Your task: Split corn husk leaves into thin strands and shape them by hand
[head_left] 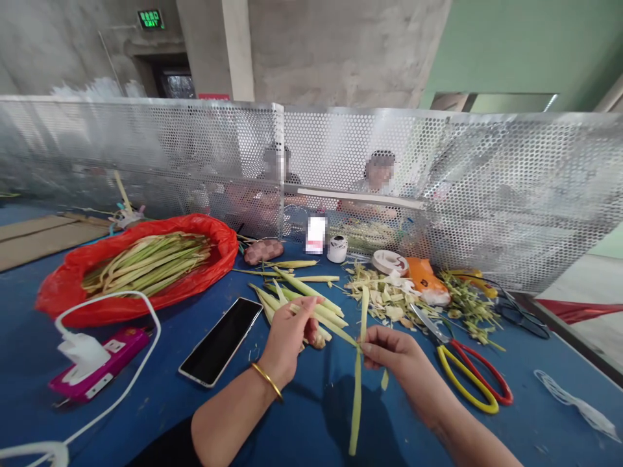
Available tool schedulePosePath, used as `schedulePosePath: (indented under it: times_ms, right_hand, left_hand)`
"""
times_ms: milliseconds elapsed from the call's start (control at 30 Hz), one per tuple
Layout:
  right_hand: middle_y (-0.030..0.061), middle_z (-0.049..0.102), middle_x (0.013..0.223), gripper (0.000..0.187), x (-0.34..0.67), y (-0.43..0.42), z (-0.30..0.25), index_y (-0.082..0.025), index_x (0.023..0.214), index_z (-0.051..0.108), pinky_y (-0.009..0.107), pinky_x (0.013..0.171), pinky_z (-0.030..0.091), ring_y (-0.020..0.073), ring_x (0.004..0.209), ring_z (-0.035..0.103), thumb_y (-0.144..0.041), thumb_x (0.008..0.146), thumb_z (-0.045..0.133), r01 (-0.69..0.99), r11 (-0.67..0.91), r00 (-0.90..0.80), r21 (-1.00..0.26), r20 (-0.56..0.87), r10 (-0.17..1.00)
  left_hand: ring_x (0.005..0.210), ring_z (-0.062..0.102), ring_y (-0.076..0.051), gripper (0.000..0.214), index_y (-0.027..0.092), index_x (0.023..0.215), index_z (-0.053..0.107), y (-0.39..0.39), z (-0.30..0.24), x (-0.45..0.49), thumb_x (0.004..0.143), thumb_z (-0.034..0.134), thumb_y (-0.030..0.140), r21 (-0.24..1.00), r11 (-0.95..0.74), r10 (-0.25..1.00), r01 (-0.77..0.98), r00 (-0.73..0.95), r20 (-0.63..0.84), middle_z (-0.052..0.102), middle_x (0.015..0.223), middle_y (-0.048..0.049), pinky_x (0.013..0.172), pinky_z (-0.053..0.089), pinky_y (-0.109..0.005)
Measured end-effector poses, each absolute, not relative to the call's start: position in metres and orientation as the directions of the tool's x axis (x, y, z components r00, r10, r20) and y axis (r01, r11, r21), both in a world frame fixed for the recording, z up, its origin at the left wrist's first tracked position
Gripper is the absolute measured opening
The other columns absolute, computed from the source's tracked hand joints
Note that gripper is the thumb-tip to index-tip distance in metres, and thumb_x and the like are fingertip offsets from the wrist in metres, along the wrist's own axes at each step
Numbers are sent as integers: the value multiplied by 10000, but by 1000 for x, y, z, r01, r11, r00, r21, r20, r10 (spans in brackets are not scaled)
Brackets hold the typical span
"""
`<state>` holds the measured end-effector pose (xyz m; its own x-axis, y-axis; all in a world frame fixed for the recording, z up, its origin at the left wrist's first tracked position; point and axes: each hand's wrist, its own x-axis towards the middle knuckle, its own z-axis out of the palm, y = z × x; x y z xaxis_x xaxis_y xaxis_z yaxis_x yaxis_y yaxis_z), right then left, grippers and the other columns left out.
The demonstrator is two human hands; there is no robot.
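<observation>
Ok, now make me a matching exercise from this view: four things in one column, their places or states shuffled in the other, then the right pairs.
Things:
1. Long, narrow pale-green plant strip
2. Metal scissors with red and yellow handles
3. Rectangular black-screened phone
4. Crumpled red plastic bag

Places or states:
A. Lying flat, left of the left hand
B. Holding a bundle of long greenish stalks
C. Pinched by the right hand
D. Lying right of the right hand

Pairs: 1-C, 2-D, 3-A, 4-B
</observation>
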<state>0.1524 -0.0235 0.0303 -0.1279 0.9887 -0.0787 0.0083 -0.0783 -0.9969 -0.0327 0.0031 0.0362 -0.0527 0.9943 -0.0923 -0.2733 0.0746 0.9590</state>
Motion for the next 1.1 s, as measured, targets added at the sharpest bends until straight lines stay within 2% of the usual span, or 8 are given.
schedulePosePath:
  times_ms: [133, 233, 367, 467, 533, 667, 900, 1100]
  right_hand:
    - [-2, 591, 583, 294, 152, -23, 29, -149, 634, 665, 232, 541, 372, 127, 560, 533, -407, 604, 804, -114, -88, 19, -990, -91, 996]
    - [-6, 591, 596, 297, 152, -24, 31, -155, 647, 659, 226, 528, 379, 128, 565, 547, -396, 589, 823, -229, -49, 131, -972, -81, 988]
    - [-34, 564, 565, 283, 150, -25, 35, -170, 612, 625, 224, 532, 394, 114, 543, 540, -365, 597, 830, -314, 16, 222, -949, -57, 973]
    - [-40, 575, 566, 264, 147, -27, 35, -176, 617, 632, 226, 533, 411, 104, 526, 530, -359, 616, 823, -352, 40, 248, -935, -52, 967]
    - [-37, 603, 597, 236, 143, -30, 34, -180, 650, 654, 230, 557, 438, 104, 539, 544, -352, 634, 815, -374, 47, 237, -926, -46, 970]
    - [-7, 665, 692, 205, 134, -35, 31, -172, 741, 697, 242, 607, 479, 113, 588, 577, -324, 655, 803, -390, 7, 171, -921, -65, 983]
    - [5, 670, 764, 235, 123, -41, 26, -183, 822, 685, 279, 738, 498, 146, 716, 612, -294, 654, 805, -325, -31, 68, -945, -56, 996]
    - [-22, 564, 585, 248, 121, -47, 28, -165, 702, 676, 243, 560, 398, 109, 555, 467, -400, 698, 753, -150, -118, -15, -982, -117, 993]
  left_hand:
    - [537, 560, -86, 455, 171, 1087, 579, 6, 34, -32, 732, 687, 433, 938, 80, 966, -338, -206, -156, 645, 801, -13, 468, 417, -184]
    - [484, 505, -86, 274, 177, 842, 625, -7, 36, -26, 743, 683, 426, 982, 11, 970, -190, -237, -57, 573, 603, 29, 454, 390, -186]
    - [484, 550, -136, 408, 182, 531, 653, -35, 33, -17, 819, 588, 465, 980, -150, 961, 128, 254, 114, 596, 478, -32, 545, 441, -244]
    - [774, 663, -223, 256, 225, 871, 762, -42, 23, -12, 777, 660, 440, 967, -154, 928, 205, 366, 70, 744, 821, -71, 720, 496, -279]
    - [938, 658, -235, 384, 221, 1096, 698, -38, 18, -9, 773, 673, 428, 995, -71, 961, 74, 273, 48, 728, 1015, -79, 841, 495, -295]
    - [1033, 632, -213, 540, 208, 1232, 608, -29, 19, -3, 736, 730, 383, 971, 93, 980, -221, 193, -50, 723, 1036, -62, 942, 456, -304]
    - [779, 632, -172, 347, 156, 910, 759, -26, 20, -3, 623, 804, 346, 921, 177, 983, -347, 8, -186, 741, 861, -65, 745, 503, -278]
    - [740, 627, -166, 279, 141, 838, 749, -20, 21, -7, 639, 786, 334, 932, 148, 984, -330, -44, -172, 722, 758, -51, 711, 493, -264]
